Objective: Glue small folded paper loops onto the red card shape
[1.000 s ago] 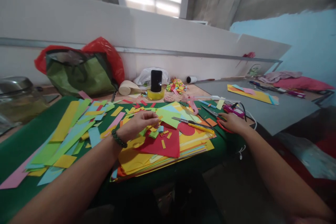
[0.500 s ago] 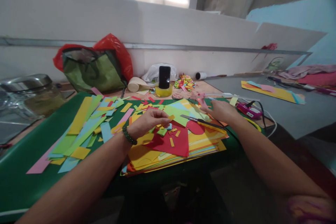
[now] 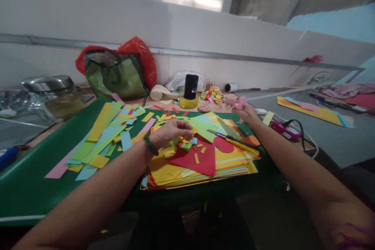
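My left hand (image 3: pixel 175 129), a beaded bracelet on its wrist, pinches a small strip of yellow paper (image 3: pixel 194 130) above a stack of coloured sheets (image 3: pixel 164 172). Farther back and to the right, my right hand (image 3: pixel 247 114) is wrapped round a pink hot glue gun (image 3: pixel 240 103) with a small red light. Its nozzle is blurred. Under my left hand, small paper scraps (image 3: pixel 197 159) lie on a red sheet (image 3: pixel 206 167). A yellow-handled craft knife (image 3: pixel 241 143) rests on the stack's right side, beside a round red paper piece (image 3: pixel 224 145).
Cut paper strips (image 3: pixel 98 136) cover the green mat (image 3: pixel 32 187) at left. Behind stand a glass jar (image 3: pixel 55 95), a green bag (image 3: pixel 115 76), a phone (image 3: pixel 191 86) on a yellow tape roll (image 3: pixel 189 102) and curled paper pieces (image 3: pixel 213 94). A purple power strip (image 3: pixel 285 130) with cords lies at right.
My right hand has raised the glue gun and turned it, its cord lifting with it. My left hand still pinches the yellow strip. The camera view has shifted slightly left.
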The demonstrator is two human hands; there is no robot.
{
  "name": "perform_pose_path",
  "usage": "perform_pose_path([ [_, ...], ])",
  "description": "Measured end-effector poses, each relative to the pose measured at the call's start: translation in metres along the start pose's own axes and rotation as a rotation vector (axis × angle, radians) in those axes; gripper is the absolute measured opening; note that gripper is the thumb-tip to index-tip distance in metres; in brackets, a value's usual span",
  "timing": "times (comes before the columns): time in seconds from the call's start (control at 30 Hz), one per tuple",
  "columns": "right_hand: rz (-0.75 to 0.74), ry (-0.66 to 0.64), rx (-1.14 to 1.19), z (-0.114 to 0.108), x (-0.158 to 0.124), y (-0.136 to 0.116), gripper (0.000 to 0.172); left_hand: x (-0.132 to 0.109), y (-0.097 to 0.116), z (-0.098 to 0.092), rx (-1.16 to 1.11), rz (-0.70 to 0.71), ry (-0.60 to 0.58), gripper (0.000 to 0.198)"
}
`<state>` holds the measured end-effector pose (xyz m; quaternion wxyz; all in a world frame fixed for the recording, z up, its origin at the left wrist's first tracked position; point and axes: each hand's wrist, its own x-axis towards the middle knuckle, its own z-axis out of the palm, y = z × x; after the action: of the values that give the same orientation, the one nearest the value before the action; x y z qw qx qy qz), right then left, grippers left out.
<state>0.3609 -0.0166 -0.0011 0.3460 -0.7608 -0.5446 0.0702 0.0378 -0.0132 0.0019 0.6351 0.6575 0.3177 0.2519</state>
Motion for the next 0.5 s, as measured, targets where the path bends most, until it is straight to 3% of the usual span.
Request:
perform_pose_path([
  [0.1, 0.069, 0.096, 0.081, -0.022, -0.019, -0.010, 0.029, 0.000, 0.002, -0.001, -0.007, -0.015, 0.055, 0.024],
  [0.2, 0.004, 0.079, 0.137, -0.040, -0.060, -0.030, 0.036, 0.000, 0.002, 0.000, 0.004, -0.007, 0.055, 0.024],
  [0.37, -0.386, -0.190, 0.215, -0.043, -0.132, -0.071, 0.042, 0.000, 0.001, 0.002, 0.021, 0.014, 0.022, 0.022],
  [0.43, -0.481, -0.324, 0.227, -0.037, -0.146, -0.079, 0.044, 0.000, 0.000, 0.003, 0.010, 0.022, 0.012, 0.020],
  [0.5, -0.506, -0.380, 0.189, -0.030, -0.150, -0.080, 0.046, 0.000, 0.000, 0.003, 0.001, 0.029, 0.004, 0.018],
])
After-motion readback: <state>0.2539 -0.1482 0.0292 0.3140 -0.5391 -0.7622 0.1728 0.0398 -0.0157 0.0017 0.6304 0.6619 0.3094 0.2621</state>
